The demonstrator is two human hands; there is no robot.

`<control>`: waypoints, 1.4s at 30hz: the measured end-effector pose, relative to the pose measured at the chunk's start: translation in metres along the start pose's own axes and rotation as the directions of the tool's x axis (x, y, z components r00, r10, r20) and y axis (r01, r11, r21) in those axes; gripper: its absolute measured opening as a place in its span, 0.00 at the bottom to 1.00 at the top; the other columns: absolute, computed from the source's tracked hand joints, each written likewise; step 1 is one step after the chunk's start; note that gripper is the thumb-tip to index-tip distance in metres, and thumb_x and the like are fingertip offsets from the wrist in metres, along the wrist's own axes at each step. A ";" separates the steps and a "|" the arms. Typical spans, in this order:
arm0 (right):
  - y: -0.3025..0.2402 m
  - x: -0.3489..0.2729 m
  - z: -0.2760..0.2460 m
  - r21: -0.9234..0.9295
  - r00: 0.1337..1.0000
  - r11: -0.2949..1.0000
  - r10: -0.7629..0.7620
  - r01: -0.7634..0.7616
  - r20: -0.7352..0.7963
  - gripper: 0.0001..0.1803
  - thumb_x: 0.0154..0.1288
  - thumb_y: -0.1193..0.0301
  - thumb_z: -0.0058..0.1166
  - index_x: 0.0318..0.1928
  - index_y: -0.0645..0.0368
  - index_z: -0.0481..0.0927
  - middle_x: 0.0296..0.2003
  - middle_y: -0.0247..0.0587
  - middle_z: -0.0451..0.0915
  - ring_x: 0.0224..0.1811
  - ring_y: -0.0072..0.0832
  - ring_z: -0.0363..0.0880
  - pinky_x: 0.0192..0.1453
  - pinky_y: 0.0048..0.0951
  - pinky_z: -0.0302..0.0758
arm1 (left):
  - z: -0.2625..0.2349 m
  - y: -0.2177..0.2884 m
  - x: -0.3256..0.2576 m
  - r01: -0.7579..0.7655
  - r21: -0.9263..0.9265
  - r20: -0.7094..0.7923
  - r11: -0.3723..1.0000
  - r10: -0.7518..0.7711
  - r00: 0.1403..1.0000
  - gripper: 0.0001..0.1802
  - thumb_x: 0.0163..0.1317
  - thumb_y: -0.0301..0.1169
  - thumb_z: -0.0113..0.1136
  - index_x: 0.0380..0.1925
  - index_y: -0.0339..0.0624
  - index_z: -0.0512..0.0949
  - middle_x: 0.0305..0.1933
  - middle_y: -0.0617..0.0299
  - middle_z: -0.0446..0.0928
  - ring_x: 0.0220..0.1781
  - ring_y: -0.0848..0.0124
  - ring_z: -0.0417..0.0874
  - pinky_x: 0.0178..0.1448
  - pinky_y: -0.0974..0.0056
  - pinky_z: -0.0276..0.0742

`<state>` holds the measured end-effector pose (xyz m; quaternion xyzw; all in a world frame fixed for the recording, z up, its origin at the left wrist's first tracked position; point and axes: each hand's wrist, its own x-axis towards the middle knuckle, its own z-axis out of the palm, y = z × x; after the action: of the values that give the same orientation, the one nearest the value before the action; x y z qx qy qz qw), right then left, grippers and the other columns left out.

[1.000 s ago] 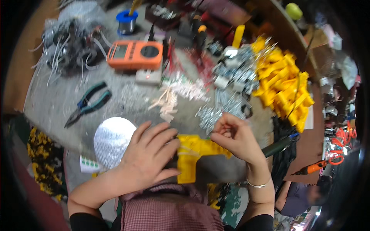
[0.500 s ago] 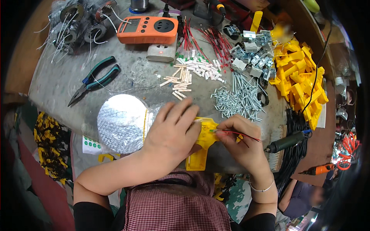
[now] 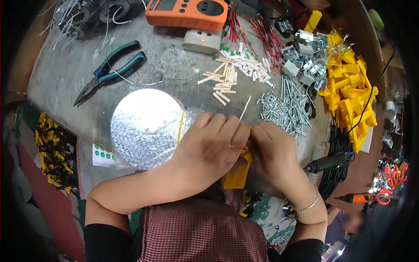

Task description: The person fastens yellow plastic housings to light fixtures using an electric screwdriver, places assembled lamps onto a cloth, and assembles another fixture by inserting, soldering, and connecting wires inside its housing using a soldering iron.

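Observation:
My left hand [image 3: 214, 146] is closed over a yellow plastic handle [image 3: 236, 175], whose lower end shows below the fingers. A round, bubble-wrapped silvery piece [image 3: 146, 131] with a yellow rim lies beside that hand, under the forearm. My right hand [image 3: 275, 150] is closed in a pinch, its fingertips meeting the left hand's above the handle. A thin red wire [image 3: 238, 146] crosses the left fingers, and a bit of red shows under the right ones. A white wire [image 3: 245, 108] sticks up between the hands. The fingertips and most of the handle are hidden.
Pliers [image 3: 109, 70] lie at left, behind the wrapped piece. Farther back stands an orange meter [image 3: 187, 14]. White sticks [image 3: 224, 81], screws [image 3: 288, 107], red wires [image 3: 268, 39], metal parts [image 3: 305, 61] and yellow handles [image 3: 349, 96] lie in piles. A dark green screwdriver [image 3: 329, 161] is at right.
My right hand has moved in against the left one, and the wires it pinched are now mostly hidden. A white wire now stands up between them. The view has shifted.

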<state>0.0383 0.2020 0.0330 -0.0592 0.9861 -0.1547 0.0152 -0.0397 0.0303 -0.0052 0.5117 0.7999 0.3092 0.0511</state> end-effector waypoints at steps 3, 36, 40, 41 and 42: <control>0.002 -0.008 -0.003 0.136 0.995 0.986 0.092 -0.094 0.023 0.04 0.55 0.78 0.58 0.32 0.60 0.77 0.30 0.40 0.73 0.29 0.33 0.75 0.32 0.29 0.73 | 0.005 -0.001 -0.004 -0.025 0.068 -0.062 0.997 0.029 0.998 0.35 0.41 0.46 0.72 0.46 0.37 0.72 0.39 0.60 0.71 0.42 0.63 0.74 0.49 0.60 0.67; -0.011 -0.011 -0.016 0.146 0.996 0.989 -0.041 0.030 0.074 0.09 0.50 0.80 0.61 0.33 0.61 0.76 0.28 0.45 0.74 0.30 0.43 0.76 0.33 0.37 0.74 | 0.008 -0.004 -0.009 -0.024 -0.043 -0.054 0.999 0.021 0.998 0.34 0.48 0.44 0.69 0.51 0.37 0.72 0.44 0.58 0.72 0.45 0.62 0.75 0.51 0.59 0.68; -0.008 -0.011 -0.023 0.098 0.985 0.994 -0.055 0.039 0.166 0.09 0.49 0.78 0.61 0.33 0.60 0.76 0.28 0.44 0.75 0.30 0.43 0.77 0.33 0.37 0.75 | 0.007 -0.001 -0.007 -0.041 -0.010 -0.033 0.999 0.040 0.999 0.34 0.47 0.45 0.69 0.51 0.37 0.71 0.44 0.59 0.72 0.46 0.62 0.75 0.51 0.59 0.68; -0.005 -0.007 -0.024 0.099 0.978 0.995 -0.049 0.029 0.202 0.09 0.50 0.78 0.61 0.33 0.59 0.77 0.28 0.43 0.75 0.30 0.43 0.77 0.32 0.37 0.75 | 0.005 -0.001 -0.007 -0.036 -0.012 -0.012 0.999 0.036 0.999 0.34 0.47 0.45 0.69 0.51 0.37 0.71 0.44 0.59 0.72 0.46 0.62 0.75 0.51 0.59 0.68; -0.004 -0.005 -0.025 0.095 0.971 0.995 -0.039 0.017 0.237 0.09 0.50 0.77 0.61 0.34 0.59 0.78 0.27 0.43 0.75 0.29 0.42 0.77 0.32 0.37 0.75 | 0.004 -0.001 -0.006 -0.036 -0.016 0.005 0.999 0.036 0.999 0.34 0.47 0.45 0.69 0.51 0.37 0.71 0.44 0.59 0.72 0.46 0.62 0.74 0.51 0.59 0.67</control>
<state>0.0430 0.2060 0.0581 -0.0905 0.9679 -0.1923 0.1339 -0.0361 0.0264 -0.0103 0.5266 0.7879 0.3149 0.0516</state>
